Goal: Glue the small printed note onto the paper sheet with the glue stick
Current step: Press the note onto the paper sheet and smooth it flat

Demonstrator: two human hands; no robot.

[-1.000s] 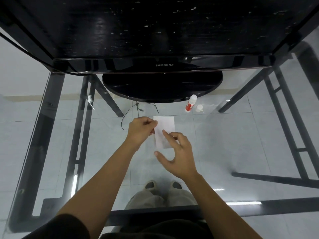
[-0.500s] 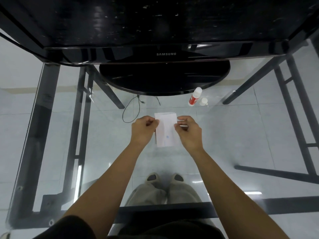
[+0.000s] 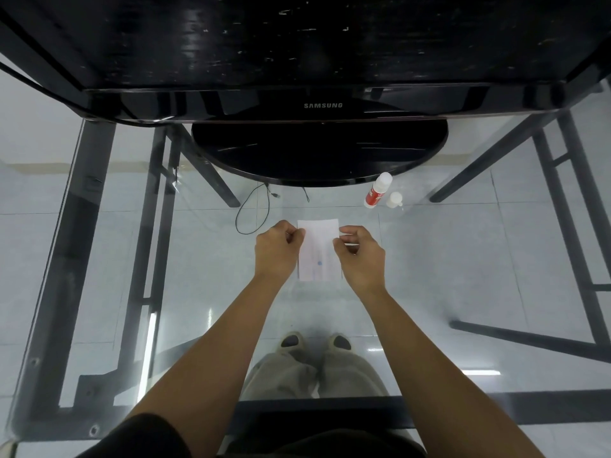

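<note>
Head view: left hand (image 3: pixel 276 251) & right hand (image 3: pixel 360 254) pinch opp. edges of white paper sheet (image 3: pixel 319 249) at frame centre, prob. to square it flat, w/ uncapped glue stick (image 3: pixel 377 190) + cap (image 3: pixel 394 199) parked upper right.

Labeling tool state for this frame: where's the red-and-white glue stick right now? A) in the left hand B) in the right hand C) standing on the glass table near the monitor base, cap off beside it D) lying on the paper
C: the red-and-white glue stick stands on the glass table by the black monitor base, its small white cap beside it; both hands pinch the white paper sheet.
</note>
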